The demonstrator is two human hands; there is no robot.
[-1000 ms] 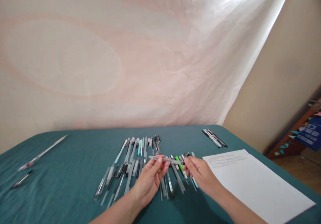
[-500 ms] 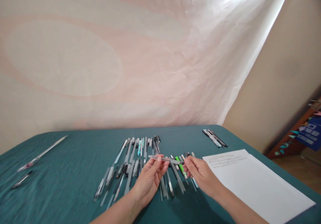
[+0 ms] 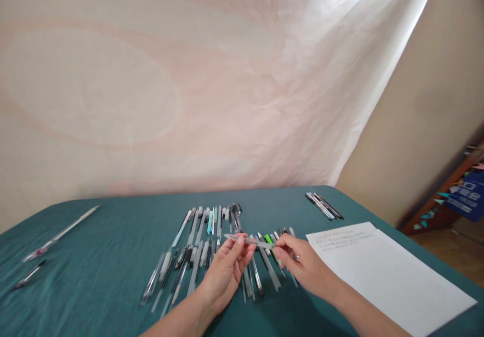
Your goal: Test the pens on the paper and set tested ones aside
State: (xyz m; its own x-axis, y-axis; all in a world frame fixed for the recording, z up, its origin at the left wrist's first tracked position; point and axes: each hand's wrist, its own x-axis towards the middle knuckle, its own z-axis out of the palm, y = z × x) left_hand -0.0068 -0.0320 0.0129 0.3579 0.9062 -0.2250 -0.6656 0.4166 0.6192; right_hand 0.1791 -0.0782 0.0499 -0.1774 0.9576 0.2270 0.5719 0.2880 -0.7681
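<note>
We have a clear pen (image 3: 261, 244) raised over the worktop (image 3: 124, 236), stretched crosswise between our two hands. Our left hand (image 3: 226, 274) pinches it near the tapering end, thumb against the barrel; our right hand (image 3: 308, 266) has its grip closed on the other end, where curled fingers hide whether a cap or plug sits there. We judge this to be a handling step, centred on that far end. The next move seems to call for a steady left grip and a straight, gentle pull or push from the right, in line with the barrel. Loose pens (image 3: 194, 271) lie just below, so our wrists should stay clear of them. A sheet with handwriting (image 3: 385, 276) lies beside our right forearm, with a small pen group (image 3: 321, 206) beyond it
</note>
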